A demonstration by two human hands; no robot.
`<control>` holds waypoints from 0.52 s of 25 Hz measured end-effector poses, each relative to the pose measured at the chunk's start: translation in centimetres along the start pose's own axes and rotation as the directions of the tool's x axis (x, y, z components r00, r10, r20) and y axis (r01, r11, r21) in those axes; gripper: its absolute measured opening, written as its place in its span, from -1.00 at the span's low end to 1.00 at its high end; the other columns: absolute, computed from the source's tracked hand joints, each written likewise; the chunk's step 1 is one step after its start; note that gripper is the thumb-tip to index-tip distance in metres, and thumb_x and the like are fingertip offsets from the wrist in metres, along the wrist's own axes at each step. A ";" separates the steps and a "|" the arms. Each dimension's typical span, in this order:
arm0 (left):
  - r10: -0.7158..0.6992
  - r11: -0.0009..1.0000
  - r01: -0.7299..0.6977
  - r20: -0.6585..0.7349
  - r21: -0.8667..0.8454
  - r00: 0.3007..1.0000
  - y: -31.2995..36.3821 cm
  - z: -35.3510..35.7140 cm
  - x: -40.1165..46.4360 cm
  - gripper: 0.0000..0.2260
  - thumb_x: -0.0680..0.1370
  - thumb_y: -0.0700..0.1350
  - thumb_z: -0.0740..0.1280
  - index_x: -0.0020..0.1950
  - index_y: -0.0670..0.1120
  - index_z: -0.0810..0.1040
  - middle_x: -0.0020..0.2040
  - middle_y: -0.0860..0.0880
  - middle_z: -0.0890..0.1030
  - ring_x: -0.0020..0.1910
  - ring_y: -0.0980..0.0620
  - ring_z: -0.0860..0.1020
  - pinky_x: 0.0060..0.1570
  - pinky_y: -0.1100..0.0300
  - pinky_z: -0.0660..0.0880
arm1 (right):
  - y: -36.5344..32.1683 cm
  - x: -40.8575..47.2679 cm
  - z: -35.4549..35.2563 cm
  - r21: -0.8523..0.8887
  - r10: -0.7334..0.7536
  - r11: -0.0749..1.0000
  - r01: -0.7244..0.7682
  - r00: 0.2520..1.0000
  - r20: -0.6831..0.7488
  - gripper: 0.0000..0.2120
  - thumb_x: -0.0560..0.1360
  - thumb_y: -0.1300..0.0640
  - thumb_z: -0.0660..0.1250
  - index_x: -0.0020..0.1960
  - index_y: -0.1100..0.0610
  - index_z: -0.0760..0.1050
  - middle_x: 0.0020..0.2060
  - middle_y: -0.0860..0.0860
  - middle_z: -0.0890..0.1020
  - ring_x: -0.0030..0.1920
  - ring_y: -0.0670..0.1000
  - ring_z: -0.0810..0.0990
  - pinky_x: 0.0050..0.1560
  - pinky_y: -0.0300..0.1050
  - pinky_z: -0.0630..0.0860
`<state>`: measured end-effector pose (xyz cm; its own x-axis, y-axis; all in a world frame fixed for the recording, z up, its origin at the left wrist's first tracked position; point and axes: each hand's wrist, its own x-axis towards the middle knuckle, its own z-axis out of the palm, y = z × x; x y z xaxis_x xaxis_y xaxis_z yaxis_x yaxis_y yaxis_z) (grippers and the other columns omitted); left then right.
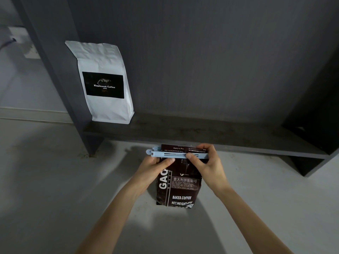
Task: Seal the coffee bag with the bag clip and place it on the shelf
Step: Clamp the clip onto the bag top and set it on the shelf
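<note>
A dark brown coffee bag (180, 191) with white lettering stands upright on the pale floor, just in front of the low dark shelf (201, 132). A long light-blue bag clip (174, 154) lies horizontally across the bag's folded top. My left hand (156, 166) grips the bag's upper left side just under the clip, thumb across the front. My right hand (205, 162) pinches the clip's right end together with the bag's top, thumb in front and fingers behind. The clip's hinge end juts out to the left of the bag.
A white coffee bag (105, 83) with a black label stands at the shelf's left end against the dark back panel. A dark upright post (60, 70) borders the shelf on the left and a side panel (315, 110) closes it on the right. Pale floor surrounds the bag.
</note>
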<state>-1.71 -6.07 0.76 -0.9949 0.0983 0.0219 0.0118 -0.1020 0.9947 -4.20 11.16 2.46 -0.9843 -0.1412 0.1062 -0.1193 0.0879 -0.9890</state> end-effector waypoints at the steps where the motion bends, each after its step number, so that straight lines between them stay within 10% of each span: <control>1: -0.004 1.000 0.004 0.002 0.003 1.000 0.0 -0.1 0.0 -0.78 0.36 0.02 0.36 -0.01 0.07 0.58 -0.05 0.17 0.68 -0.02 0.15 0.61 -0.18 0.44 0.50 | 0.0 -0.1 0.1 0.003 0.004 1.000 -0.004 1.000 -0.010 -0.76 0.33 0.07 0.42 -0.13 -0.07 0.37 -0.23 0.00 0.59 -0.29 -0.11 0.62 -0.34 -0.26 0.58; 13: -0.001 0.999 0.000 -0.005 -0.046 1.000 0.0 0.0 -0.2 -0.77 0.34 0.02 0.37 -0.01 0.10 0.54 -0.07 0.25 0.67 -0.03 0.22 0.60 -0.20 0.48 0.48 | 0.0 -0.1 0.6 0.060 0.042 0.997 -0.037 0.997 -0.072 -0.79 0.33 0.10 0.43 -0.16 -0.02 0.40 -0.26 0.00 0.60 -0.35 -0.14 0.63 -0.40 -0.33 0.54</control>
<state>-1.50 -6.05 0.80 -0.9954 0.0937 0.0208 0.0068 -0.1473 0.9891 -4.03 10.54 2.40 -0.9952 -0.0658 0.0720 -0.0743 0.0336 -0.9967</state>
